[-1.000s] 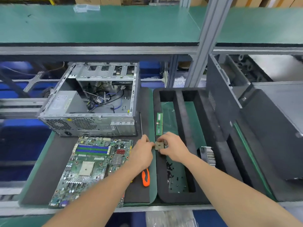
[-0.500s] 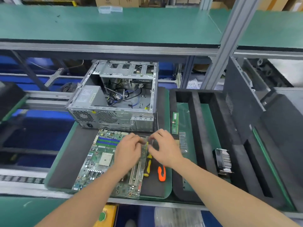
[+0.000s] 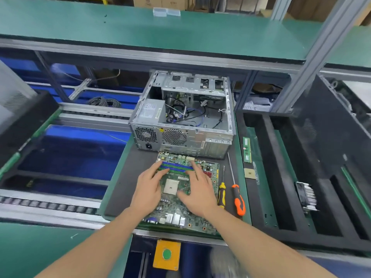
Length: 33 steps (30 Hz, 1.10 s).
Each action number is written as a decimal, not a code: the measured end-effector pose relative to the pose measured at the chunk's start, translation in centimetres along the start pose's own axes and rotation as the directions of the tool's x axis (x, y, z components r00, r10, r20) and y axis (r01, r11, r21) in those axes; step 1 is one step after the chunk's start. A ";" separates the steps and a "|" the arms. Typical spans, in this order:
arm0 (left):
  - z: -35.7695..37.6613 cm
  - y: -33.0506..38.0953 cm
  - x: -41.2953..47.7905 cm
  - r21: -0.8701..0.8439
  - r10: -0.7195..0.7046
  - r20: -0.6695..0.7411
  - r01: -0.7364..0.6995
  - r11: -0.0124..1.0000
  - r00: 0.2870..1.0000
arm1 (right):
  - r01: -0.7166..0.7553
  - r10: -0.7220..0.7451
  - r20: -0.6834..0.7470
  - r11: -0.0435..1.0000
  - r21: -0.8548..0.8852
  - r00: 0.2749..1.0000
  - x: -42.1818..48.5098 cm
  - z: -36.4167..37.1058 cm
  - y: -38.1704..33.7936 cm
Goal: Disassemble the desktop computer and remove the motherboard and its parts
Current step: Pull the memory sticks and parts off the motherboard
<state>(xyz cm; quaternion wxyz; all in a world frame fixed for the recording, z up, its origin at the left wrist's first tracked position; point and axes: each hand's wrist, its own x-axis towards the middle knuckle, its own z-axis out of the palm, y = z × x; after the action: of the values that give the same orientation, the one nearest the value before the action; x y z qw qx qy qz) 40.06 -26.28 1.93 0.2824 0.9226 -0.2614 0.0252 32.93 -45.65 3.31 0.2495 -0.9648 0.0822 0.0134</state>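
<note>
The green motherboard [image 3: 176,205] lies flat on the black mat [image 3: 124,189] in front of the open grey computer case [image 3: 184,117]. My left hand [image 3: 148,189] rests on the board's left side, fingers straight and reaching the blue memory slots [image 3: 176,167]. My right hand [image 3: 197,189] lies on the board's right side, fingers spread toward the same slots. The empty CPU socket [image 3: 171,186] shows between both hands. A square CPU chip [image 3: 250,173] and a green memory stick [image 3: 247,149] lie in the black foam tray [image 3: 281,177] to the right.
A yellow-handled screwdriver [image 3: 221,194] and an orange-handled screwdriver [image 3: 237,199] lie right of the board. A finned heatsink [image 3: 306,195] sits further right in the tray. A dark case panel [image 3: 329,137] leans at the right. A yellow box with a green button [image 3: 167,254] is below the bench edge.
Both hands left the CPU chip in the foam tray and moved left onto the motherboard, reaching up to the memory slots. The view has shifted left.
</note>
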 end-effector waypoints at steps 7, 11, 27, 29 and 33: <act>0.9 -0.7 -0.4 0.053 -0.042 0.017 0.041 0.998 0.999 | -0.038 0.038 -0.003 0.997 -0.063 0.999 -0.1 0.2 -0.6; 1.0 -0.8 -0.4 0.036 -0.032 0.001 0.032 0.999 0.999 | -0.055 0.055 0.005 0.996 -0.070 0.998 0.0 0.1 -1.0; 0.3 0.3 -0.1 0.103 -0.057 0.028 0.054 0.993 0.998 | -0.013 0.008 0.055 0.996 0.090 0.998 -0.1 -1.3 -0.3; 0.0 1.0 0.3 0.082 -0.115 0.002 0.115 0.990 0.993 | -0.054 0.047 0.044 0.983 0.176 0.998 -0.3 -2.3 -0.1; -0.4 2.7 1.4 -0.071 -0.406 -0.045 0.402 0.913 0.913 | -0.059 0.057 0.024 0.996 0.061 0.998 -1.3 -4.0 0.6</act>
<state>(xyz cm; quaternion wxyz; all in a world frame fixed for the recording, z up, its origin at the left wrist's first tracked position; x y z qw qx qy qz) 39.94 -28.59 3.94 0.3168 0.9466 -0.0573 -0.0147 31.51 -47.89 6.65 0.2797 -0.9536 0.1078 0.0285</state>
